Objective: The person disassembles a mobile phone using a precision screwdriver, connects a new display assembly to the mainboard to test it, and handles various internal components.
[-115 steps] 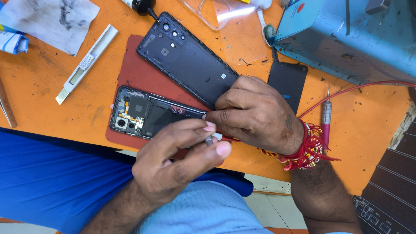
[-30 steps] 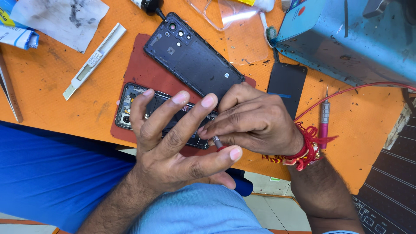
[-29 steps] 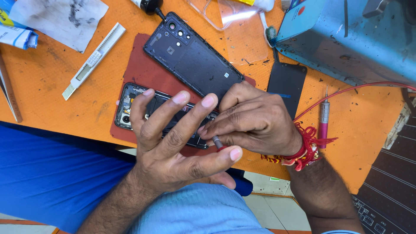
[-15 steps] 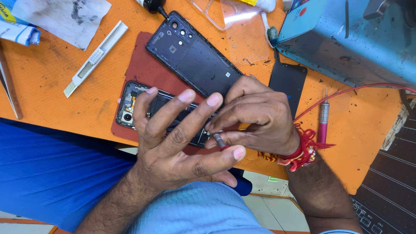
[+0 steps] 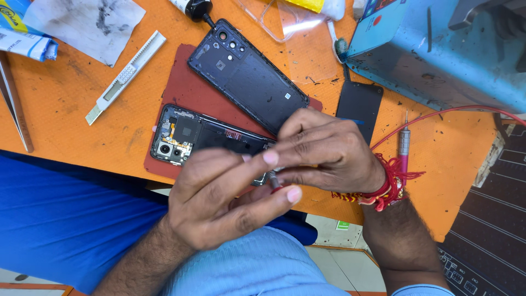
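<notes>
An opened black phone (image 5: 183,134) with its camera modules and circuit board showing lies on a dark red mat (image 5: 178,87) on the orange table (image 5: 71,120). Its removed black back cover (image 5: 246,77) lies just beyond it. My right hand (image 5: 329,153), with red thread around the wrist, hovers over the phone's right end and pinches a small screwdriver (image 5: 272,178) that points down. My left hand (image 5: 219,203) is raised off the phone, its forefinger and thumb closing on the screwdriver's tip. The phone's right end is hidden by both hands.
A white plastic strip (image 5: 126,71), metal tweezers (image 5: 16,109) and smudged paper (image 5: 87,22) lie at the left. A blue metal box (image 5: 438,49) stands at the back right, with a dark flat panel (image 5: 359,107) and a grey pen-shaped driver (image 5: 404,145) by a red wire nearby.
My left hand, earlier spread flat over the opened phone, has lifted and curled its fingers toward the screwdriver tip. The right hand stays over the phone's right end.
</notes>
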